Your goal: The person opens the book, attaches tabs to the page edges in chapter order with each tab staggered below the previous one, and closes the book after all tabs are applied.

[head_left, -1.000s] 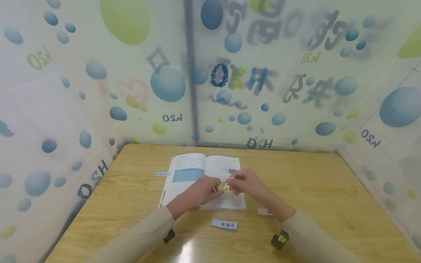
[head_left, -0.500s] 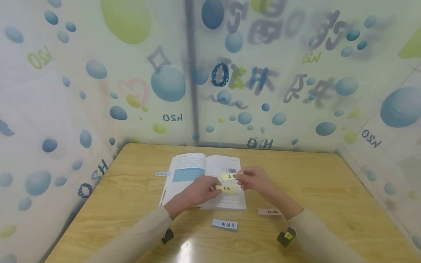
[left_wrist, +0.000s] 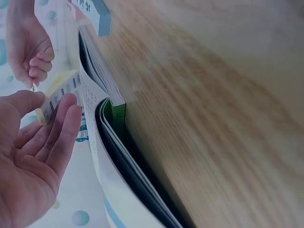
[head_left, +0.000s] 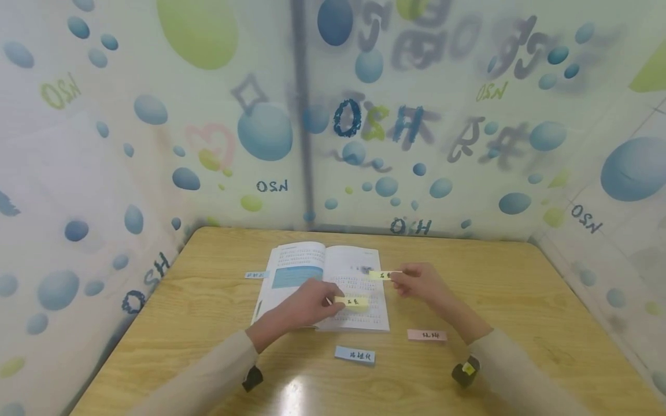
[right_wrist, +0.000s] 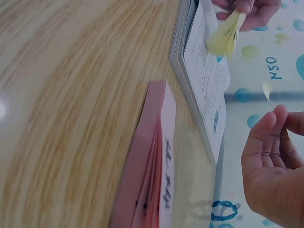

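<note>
My left hand [head_left: 307, 303] grips a pad of yellow sticky notes [head_left: 355, 302] between thumb and fingers, over the right page of an open book [head_left: 340, 258]. Handwriting marks the pad's top note. Farther right, my right hand [head_left: 425, 283] pinches a single yellow sticky note [head_left: 380, 275] by one end; it too bears handwriting. In the right wrist view that loose note [right_wrist: 268, 91] stands up from the fingertips, apart from the pad [right_wrist: 227, 37], whose leaves fan slightly. The left wrist view has the pad [left_wrist: 57, 97] edge-on between thumb and fingers.
A pink sticky-note pad [head_left: 426, 335] with writing lies on the wooden table [head_left: 520, 323] right of the book. Nearer me lies a blue pad [head_left: 355, 355], also written on. A blue note [head_left: 256, 275] sticks out from the book's left edge. Patterned curtains surround the table.
The right hand has drawn one yellow note off the pad and moved right with it. Holding the pad, the left hand has shifted slightly left. The pink pad is now fully uncovered.
</note>
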### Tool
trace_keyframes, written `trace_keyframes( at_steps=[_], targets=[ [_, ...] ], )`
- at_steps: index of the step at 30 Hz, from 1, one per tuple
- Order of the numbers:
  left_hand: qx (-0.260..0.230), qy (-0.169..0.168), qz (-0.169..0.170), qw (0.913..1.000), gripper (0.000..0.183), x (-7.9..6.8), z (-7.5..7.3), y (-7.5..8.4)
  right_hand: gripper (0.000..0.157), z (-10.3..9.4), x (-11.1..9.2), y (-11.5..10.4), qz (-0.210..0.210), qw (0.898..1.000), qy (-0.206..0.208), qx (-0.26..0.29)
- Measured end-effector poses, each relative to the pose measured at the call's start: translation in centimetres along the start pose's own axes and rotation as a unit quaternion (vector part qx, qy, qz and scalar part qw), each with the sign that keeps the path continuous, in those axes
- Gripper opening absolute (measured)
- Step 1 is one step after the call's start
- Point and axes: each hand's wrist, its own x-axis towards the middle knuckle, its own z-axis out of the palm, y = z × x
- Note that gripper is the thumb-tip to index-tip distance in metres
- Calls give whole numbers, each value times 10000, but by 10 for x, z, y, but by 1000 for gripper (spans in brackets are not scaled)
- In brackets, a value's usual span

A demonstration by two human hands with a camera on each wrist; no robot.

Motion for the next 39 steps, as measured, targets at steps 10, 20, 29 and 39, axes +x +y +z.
trace_keyframes(
  at_steps=[10, 20, 29, 39],
  targets=[
    [-381, -290, 80, 9988, 19, -23, -2, -3, 33, -15, -4, 3, 166, 9998, 119, -84],
    [-83, -315, 359, 9988, 12, -38, 0, -8, 32, -22, -8, 3, 67, 9999, 100, -53],
    [117, -347, 530, 9979, 15, -51, 0, -9, 34, -24, -7, 10, 59, 9999, 112, -67],
    [355, -452, 651, 9962, 9, -57, 4, -17, 34, -25, -6, 14, 46, 9998, 138, -142]
  ],
)
